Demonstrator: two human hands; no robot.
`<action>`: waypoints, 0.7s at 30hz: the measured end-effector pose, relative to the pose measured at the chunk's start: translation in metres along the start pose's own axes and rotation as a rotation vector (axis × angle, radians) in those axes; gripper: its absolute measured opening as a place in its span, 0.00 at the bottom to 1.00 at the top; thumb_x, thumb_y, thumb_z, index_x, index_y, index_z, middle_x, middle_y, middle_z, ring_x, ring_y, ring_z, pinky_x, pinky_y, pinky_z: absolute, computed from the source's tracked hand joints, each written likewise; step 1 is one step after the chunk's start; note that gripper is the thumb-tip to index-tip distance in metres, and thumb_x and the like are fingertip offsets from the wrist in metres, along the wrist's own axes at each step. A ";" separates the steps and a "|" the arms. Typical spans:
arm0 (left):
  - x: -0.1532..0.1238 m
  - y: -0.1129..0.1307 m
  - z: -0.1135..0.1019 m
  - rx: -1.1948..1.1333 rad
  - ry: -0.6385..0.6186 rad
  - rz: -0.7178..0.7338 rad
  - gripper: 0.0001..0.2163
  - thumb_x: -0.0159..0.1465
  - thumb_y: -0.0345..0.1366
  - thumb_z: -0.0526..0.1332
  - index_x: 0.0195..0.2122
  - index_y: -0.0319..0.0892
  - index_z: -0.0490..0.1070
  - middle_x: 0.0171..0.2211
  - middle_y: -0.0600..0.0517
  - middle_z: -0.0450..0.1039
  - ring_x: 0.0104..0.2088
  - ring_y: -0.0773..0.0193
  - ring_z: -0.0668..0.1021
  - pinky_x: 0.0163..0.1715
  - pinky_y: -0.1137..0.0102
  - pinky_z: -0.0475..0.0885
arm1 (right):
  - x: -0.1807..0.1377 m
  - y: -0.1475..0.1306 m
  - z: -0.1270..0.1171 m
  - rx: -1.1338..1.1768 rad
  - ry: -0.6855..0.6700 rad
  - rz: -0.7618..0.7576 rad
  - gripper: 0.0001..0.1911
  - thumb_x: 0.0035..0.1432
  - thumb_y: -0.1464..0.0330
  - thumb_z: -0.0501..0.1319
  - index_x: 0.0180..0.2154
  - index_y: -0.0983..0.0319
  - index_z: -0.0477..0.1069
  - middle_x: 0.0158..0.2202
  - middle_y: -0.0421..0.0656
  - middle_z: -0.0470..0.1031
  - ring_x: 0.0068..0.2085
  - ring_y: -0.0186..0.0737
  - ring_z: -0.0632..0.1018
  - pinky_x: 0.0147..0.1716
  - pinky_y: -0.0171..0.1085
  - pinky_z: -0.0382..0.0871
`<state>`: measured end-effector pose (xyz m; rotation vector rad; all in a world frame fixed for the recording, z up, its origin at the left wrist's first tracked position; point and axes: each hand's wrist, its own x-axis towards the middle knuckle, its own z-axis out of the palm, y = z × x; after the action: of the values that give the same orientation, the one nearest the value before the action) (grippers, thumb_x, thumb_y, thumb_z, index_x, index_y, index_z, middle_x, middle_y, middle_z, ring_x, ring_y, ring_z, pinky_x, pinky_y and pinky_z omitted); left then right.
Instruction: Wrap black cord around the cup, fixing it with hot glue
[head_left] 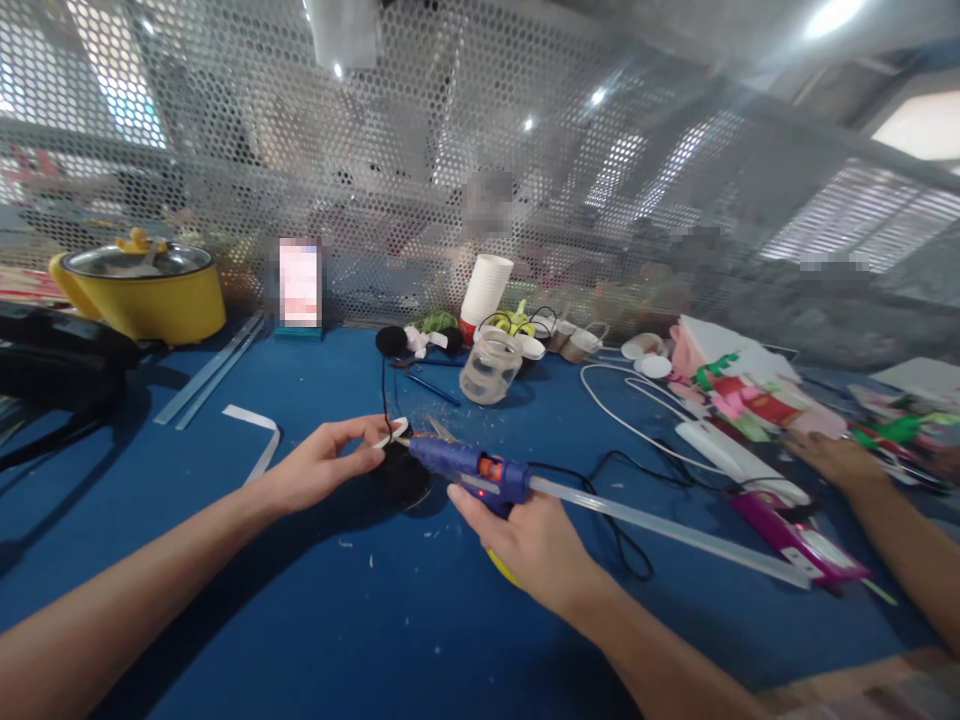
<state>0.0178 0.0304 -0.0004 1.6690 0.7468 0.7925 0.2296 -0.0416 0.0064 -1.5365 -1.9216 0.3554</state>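
My right hand (536,545) is wrapped round a blue hot glue gun (469,468), and a long clear glue stick (660,530) sticks out of its back end. The gun's nozzle points left and meets a small white-rimmed piece (395,432); I cannot tell whether they touch. My left hand (341,460) pinches that piece between thumb and fingers. From it a thin black cord rises toward a black ball (391,341). Directly below sits a dark round object (405,480), partly hidden by the hand and the gun.
A clear jar (491,367), stacked paper cups (486,290) and a pen (433,389) lie ahead. On the left are a yellow pot (146,300), a phone (300,285) and a white strip (262,440). Another person's hand (840,458) is beside a power strip (739,462) and a purple box (799,540).
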 end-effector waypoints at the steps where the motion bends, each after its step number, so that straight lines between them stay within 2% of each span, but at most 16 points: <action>1: 0.000 0.000 0.000 -0.009 -0.004 0.001 0.08 0.57 0.37 0.57 0.24 0.38 0.64 0.47 0.46 0.68 0.50 0.56 0.66 0.51 0.62 0.53 | 0.001 0.001 -0.001 -0.014 0.000 0.016 0.17 0.52 0.56 0.51 0.26 0.61 0.70 0.22 0.43 0.74 0.26 0.41 0.75 0.27 0.35 0.67; 5: 0.000 -0.001 -0.002 -0.014 -0.029 0.012 0.08 0.57 0.37 0.57 0.24 0.39 0.64 0.47 0.47 0.68 0.51 0.56 0.65 0.51 0.62 0.53 | 0.002 0.005 -0.002 -0.024 -0.019 0.081 0.19 0.53 0.55 0.50 0.24 0.61 0.69 0.17 0.41 0.70 0.23 0.41 0.74 0.26 0.36 0.66; 10: 0.001 0.000 -0.002 0.002 -0.020 -0.003 0.08 0.57 0.37 0.57 0.23 0.39 0.63 0.46 0.47 0.69 0.52 0.55 0.64 0.52 0.62 0.51 | 0.001 0.003 -0.001 0.018 -0.045 0.030 0.18 0.53 0.56 0.51 0.22 0.60 0.68 0.12 0.39 0.66 0.19 0.38 0.71 0.24 0.35 0.65; 16: 0.001 0.000 -0.002 -0.019 -0.017 -0.006 0.08 0.56 0.37 0.58 0.24 0.39 0.63 0.46 0.46 0.69 0.52 0.54 0.65 0.52 0.61 0.52 | 0.001 0.004 -0.001 -0.022 -0.001 0.056 0.18 0.52 0.56 0.52 0.22 0.60 0.68 0.13 0.39 0.67 0.19 0.38 0.71 0.23 0.34 0.65; 21: 0.000 0.001 -0.002 -0.013 -0.007 -0.018 0.09 0.56 0.37 0.58 0.23 0.39 0.63 0.46 0.46 0.69 0.53 0.55 0.64 0.53 0.62 0.51 | -0.002 0.000 0.001 0.041 -0.046 0.030 0.17 0.52 0.57 0.52 0.19 0.60 0.66 0.10 0.37 0.64 0.16 0.36 0.70 0.20 0.33 0.64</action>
<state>0.0165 0.0315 0.0008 1.6504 0.7495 0.7763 0.2291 -0.0429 0.0045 -1.5442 -1.9161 0.4444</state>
